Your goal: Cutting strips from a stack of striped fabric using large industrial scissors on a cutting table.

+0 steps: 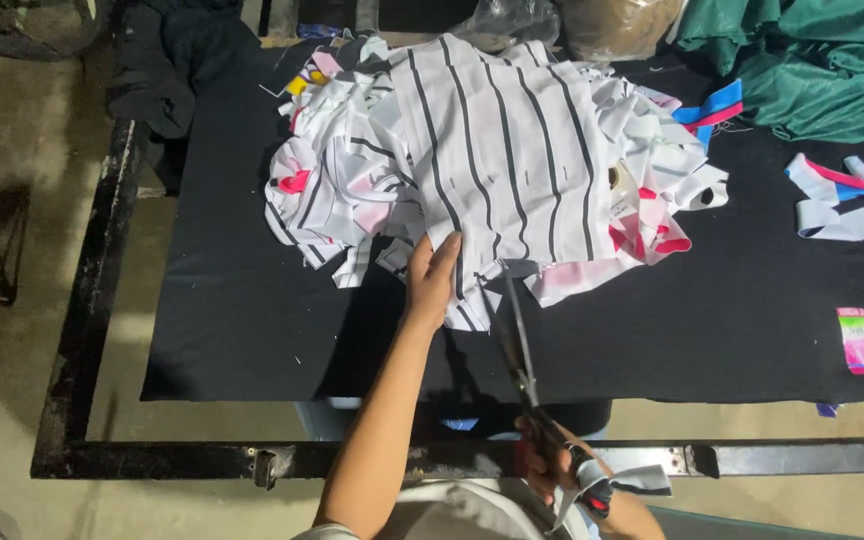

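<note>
A white fabric piece with thin black stripes lies spread over a heap of white, pink and striped scraps on the black-covered table. My left hand rests flat on the near edge of that striped piece, fingers pointing away from me. My right hand grips the handles of long dark scissors, low by the table's front edge. The blades reach forward to the fabric's near hem, just right of my left hand. A strip of white cloth hangs around my right wrist.
Green cloth is bunched at the back right. Blue, pink and white strips lie at the right, with a small pink and green label nearer. Dark clothing sits at the back left. A black metal frame borders the table.
</note>
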